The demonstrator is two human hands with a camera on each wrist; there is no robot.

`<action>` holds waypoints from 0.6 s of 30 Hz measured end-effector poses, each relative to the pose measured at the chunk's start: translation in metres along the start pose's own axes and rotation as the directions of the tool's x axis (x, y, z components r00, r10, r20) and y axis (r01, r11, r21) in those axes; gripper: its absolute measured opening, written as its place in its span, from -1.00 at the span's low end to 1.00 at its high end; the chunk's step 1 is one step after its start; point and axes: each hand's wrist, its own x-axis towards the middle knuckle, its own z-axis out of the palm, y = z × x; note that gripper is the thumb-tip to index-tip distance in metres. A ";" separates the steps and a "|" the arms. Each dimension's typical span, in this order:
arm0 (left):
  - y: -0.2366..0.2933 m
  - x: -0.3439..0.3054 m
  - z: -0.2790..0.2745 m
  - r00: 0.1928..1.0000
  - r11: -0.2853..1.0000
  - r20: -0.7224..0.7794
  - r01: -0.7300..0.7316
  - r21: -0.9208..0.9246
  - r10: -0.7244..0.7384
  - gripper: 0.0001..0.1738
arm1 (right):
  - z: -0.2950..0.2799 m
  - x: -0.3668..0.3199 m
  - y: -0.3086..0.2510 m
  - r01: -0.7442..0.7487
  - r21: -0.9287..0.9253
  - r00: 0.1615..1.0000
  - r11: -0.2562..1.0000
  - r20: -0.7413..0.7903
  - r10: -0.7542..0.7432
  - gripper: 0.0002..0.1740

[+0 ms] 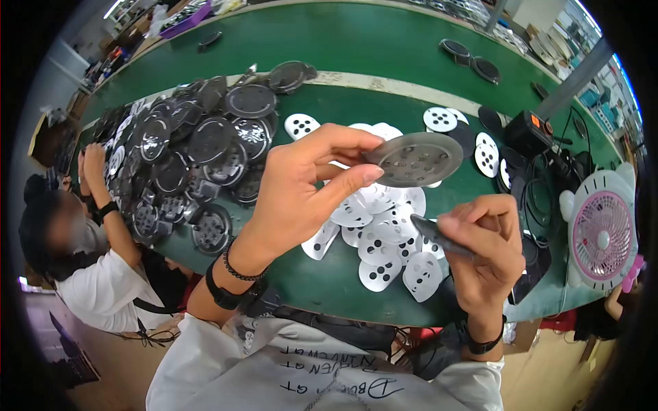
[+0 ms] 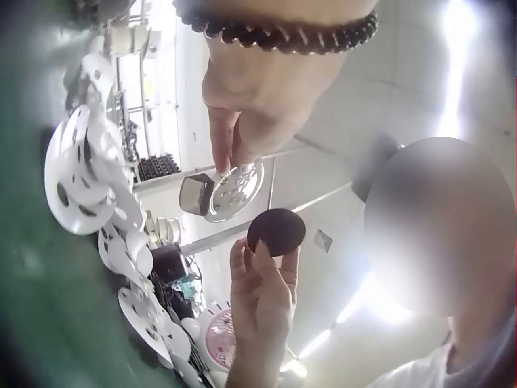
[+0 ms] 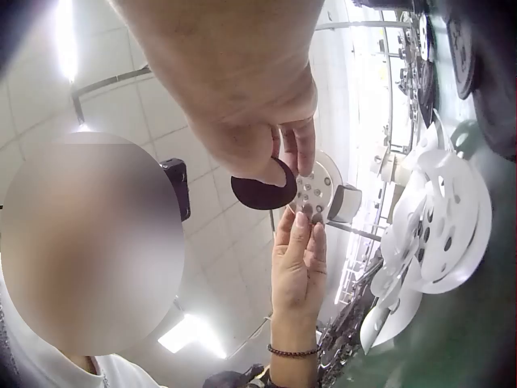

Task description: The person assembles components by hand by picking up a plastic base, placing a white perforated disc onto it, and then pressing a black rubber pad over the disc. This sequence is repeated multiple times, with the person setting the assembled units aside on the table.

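Note:
My left hand (image 1: pixel 295 181) pinches a round grey translucent plastic part (image 1: pixel 428 161) by its left edge, between thumb and fingers. In the left wrist view, small holes show across its face and a box-like piece (image 2: pixel 195 194) stands out at its side. Lower to the right, my right hand (image 1: pixel 490 250) grips a thin dark disc (image 1: pixel 439 238) between thumb and fingers, tilted. The right wrist view shows the disc's dark, plain face (image 3: pixel 258 187) close to the grey part. Beneath both hands lies a loose pile of white discs with holes (image 1: pixel 377 250).
Many dark round plastic parts (image 1: pixel 209 140) are heaped on the green table (image 1: pixel 329 48) to the left, where another person (image 1: pixel 103 267) sits. A black box (image 1: pixel 528 135), cables and a pink-and-white fan (image 1: pixel 603 240) stand at the right. More white discs (image 1: pixel 439 119) lie behind.

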 end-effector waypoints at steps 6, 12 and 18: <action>-0.018 -0.018 -0.001 0.985 0.983 0.053 -0.168 0.072 0.164 -0.68 | 0.008 -0.008 0.014 -0.009 0.190 0.994 0.982 -0.105 0.029 -0.59; -0.024 -0.020 -0.004 0.929 0.931 0.153 -0.353 0.090 0.337 -0.67 | 0.009 -0.008 0.010 0.029 0.070 0.995 0.997 -0.094 -0.022 -0.75; -0.021 -0.017 -0.003 0.906 0.903 0.169 -0.410 0.132 0.387 -0.71 | 0.005 -0.007 0.008 0.025 0.015 0.999 1.000 -0.042 -0.024 -0.75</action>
